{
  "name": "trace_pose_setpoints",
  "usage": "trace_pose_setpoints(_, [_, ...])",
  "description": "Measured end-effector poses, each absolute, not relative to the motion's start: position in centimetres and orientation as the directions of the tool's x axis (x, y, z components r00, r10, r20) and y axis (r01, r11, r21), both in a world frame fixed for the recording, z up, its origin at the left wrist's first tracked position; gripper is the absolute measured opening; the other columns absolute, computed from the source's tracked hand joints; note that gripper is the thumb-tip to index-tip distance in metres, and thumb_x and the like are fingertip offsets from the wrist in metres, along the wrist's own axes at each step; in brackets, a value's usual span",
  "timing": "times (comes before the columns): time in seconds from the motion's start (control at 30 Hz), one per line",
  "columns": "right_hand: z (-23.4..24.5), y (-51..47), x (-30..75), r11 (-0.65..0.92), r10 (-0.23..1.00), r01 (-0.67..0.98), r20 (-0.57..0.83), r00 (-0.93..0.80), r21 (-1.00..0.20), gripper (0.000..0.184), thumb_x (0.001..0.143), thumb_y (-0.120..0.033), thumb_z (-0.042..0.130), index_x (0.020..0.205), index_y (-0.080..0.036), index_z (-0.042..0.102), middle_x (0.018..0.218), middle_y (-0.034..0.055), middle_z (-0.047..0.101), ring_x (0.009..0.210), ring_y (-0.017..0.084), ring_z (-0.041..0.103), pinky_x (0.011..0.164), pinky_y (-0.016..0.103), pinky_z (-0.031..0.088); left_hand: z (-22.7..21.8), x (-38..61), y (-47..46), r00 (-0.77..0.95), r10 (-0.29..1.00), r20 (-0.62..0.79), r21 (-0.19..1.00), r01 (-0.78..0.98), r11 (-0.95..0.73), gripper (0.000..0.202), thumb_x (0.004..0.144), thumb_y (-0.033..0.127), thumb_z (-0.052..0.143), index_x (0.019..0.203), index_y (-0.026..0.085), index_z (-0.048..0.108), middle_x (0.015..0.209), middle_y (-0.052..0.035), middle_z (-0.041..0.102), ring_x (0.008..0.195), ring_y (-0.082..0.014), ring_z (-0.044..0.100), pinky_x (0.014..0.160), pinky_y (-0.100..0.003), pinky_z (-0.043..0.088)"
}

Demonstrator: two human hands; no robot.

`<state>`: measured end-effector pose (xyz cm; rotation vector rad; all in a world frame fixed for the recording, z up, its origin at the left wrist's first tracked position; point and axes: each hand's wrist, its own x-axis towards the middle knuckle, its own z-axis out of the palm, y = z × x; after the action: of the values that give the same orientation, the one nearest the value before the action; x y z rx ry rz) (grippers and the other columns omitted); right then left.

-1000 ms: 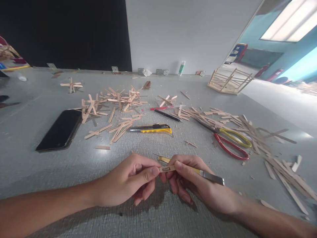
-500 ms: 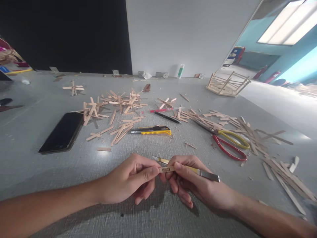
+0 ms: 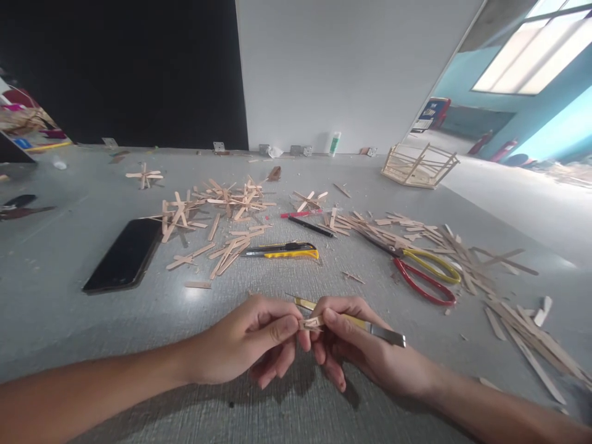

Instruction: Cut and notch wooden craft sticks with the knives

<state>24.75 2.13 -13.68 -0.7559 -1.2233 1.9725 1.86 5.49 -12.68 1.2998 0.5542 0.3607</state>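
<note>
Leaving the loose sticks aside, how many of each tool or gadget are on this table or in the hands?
Cutters: 2 (yellow cutter lying loose, slim cutter in the right hand)
Scissors: 1
Pens: 2 (red pen, black pen)
Phone: 1
White-green tube: 1
Total: 7
The left hand pinches only a stick piece.

craft workshop | stick offcuts [image 3: 231, 213] | scissors [image 3: 423, 271] | utility knife [image 3: 284, 251] | worktable [image 3: 69, 308]

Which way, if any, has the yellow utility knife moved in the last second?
No. The yellow utility knife lies between the phone and the scissors as before; only the view shifted.
</note>
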Motion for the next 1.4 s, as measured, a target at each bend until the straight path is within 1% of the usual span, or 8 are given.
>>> trace_pose_setpoints(0.27, [-14.7, 2.1, 24.8, -0.250, 0.864, -0.254, -0.096, -0.494, -0.934, 0.037, 0.106, -0.050, 0.052, 0.093, -0.016, 0.061, 0.078, 0.0025, 0.064, 0.059, 0.010, 0.057, 0.050, 0.019, 0.047, -12.6, 2.3, 5.4, 0.791, 0.589, -0.164, 0.970, 0.020, 0.243, 0.041, 0.107, 0.053, 0.047, 0.095, 0.016, 0.061, 0.070, 0.0022, 0.059, 0.045, -0.0050, 0.049, 0.042, -0.014, 0.039])
trace_pose_setpoints(0.4, [-14.7, 2.1, 25.0, -0.233, 0.862, -0.216, -0.099, -0.497, -0.948, 0.036, 0.106, -0.049, 0.053, 0.096, -0.016, 0.063, 0.076, 0.0008, 0.063, 0.054, 0.008, 0.055, 0.047, 0.019, 0.044, -13.4, 2.4, 4.9, 0.680, 0.711, -0.177, 0.977, 0.035, 0.210, 0.034, 0.104, 0.054, 0.054, 0.111, 0.020, 0.056, 0.073, 0.0038, 0.058, 0.047, -0.0076, 0.051, 0.041, -0.016, 0.042])
trace_pose_setpoints(0.53, [-14.5, 2.1, 25.0, -0.220, 0.858, -0.159, -0.114, -0.500, -0.962, 0.036, 0.105, -0.049, 0.054, 0.102, -0.015, 0.066, 0.076, 0.0007, 0.063, 0.052, 0.008, 0.056, 0.043, 0.017, 0.040, -14.1, 2.4, 4.3, 0.533, 0.832, -0.153, 0.988, 0.056, 0.146, 0.031, 0.104, 0.053, 0.056, 0.110, 0.024, 0.051, 0.064, 0.0076, 0.049, 0.053, -0.0101, 0.048, 0.045, -0.016, 0.040])
trace_pose_setpoints(0.73, [-14.1, 1.8, 24.9, -0.189, 0.854, -0.048, -0.140, -0.502, -0.981, 0.042, 0.102, -0.053, 0.058, 0.106, -0.013, 0.069, 0.074, 0.0013, 0.063, 0.050, 0.006, 0.054, 0.041, 0.015, 0.040, -13.2, 2.7, 4.6, 0.556, 0.831, 0.037, 0.988, 0.106, -0.115, 0.036, 0.106, 0.044, 0.055, 0.088, 0.017, 0.070, 0.100, -0.0036, 0.061, 0.069, -0.0091, 0.053, 0.057, -0.020, 0.041])
trace_pose_setpoints(0.97, [-13.8, 1.5, 24.5, -0.143, 0.903, 0.017, -0.138, -0.407, -0.990, 0.047, 0.101, -0.060, 0.055, 0.097, -0.015, 0.067, 0.070, -0.0014, 0.058, 0.048, 0.007, 0.051, 0.041, 0.017, 0.041, -13.2, 2.5, 4.5, 0.639, 0.764, -0.087, 0.994, 0.109, 0.022, 0.033, 0.102, 0.049, 0.061, 0.109, 0.017, 0.069, 0.077, 0.0000, 0.062, 0.067, -0.0130, 0.057, 0.061, -0.023, 0.045])
trace_pose_setpoints(1.23, [-14.5, 1.4, 24.7, -0.075, 0.897, 0.022, -0.077, -0.435, -0.997, 0.037, 0.105, -0.053, 0.051, 0.109, -0.018, 0.062, 0.077, -0.0016, 0.060, 0.053, 0.006, 0.052, 0.046, 0.017, 0.044, -13.2, 2.7, 4.5, 0.593, 0.797, -0.117, 0.989, 0.145, 0.038, 0.048, 0.108, 0.053, 0.043, 0.081, 0.016, 0.060, 0.073, 0.0020, 0.058, 0.051, -0.0075, 0.053, 0.049, -0.019, 0.039])
trace_pose_setpoints(1.3, [-14.5, 1.5, 24.5, -0.101, 0.899, 0.014, -0.097, -0.427, -0.995, 0.039, 0.105, -0.054, 0.051, 0.105, -0.017, 0.062, 0.076, -0.0015, 0.059, 0.052, 0.006, 0.051, 0.045, 0.017, 0.043, -13.3, 2.6, 4.4, 0.548, 0.826, -0.131, 0.987, 0.154, 0.054, 0.044, 0.107, 0.054, 0.045, 0.088, 0.017, 0.061, 0.075, 0.0021, 0.058, 0.051, -0.0078, 0.053, 0.049, -0.020, 0.040])
trace_pose_setpoints(1.4, [-14.3, 1.6, 24.3, -0.129, 0.908, 0.009, -0.122, -0.402, -0.992, 0.044, 0.104, -0.057, 0.051, 0.100, -0.015, 0.062, 0.074, -0.0011, 0.059, 0.049, 0.006, 0.050, 0.042, 0.017, 0.041, -13.6, 2.5, 4.2, 0.466, 0.875, -0.134, 0.985, 0.158, 0.067, 0.038, 0.103, 0.056, 0.054, 0.121, 0.023, 0.058, 0.086, 0.0012, 0.063, 0.056, -0.0098, 0.055, 0.053, -0.022, 0.044])
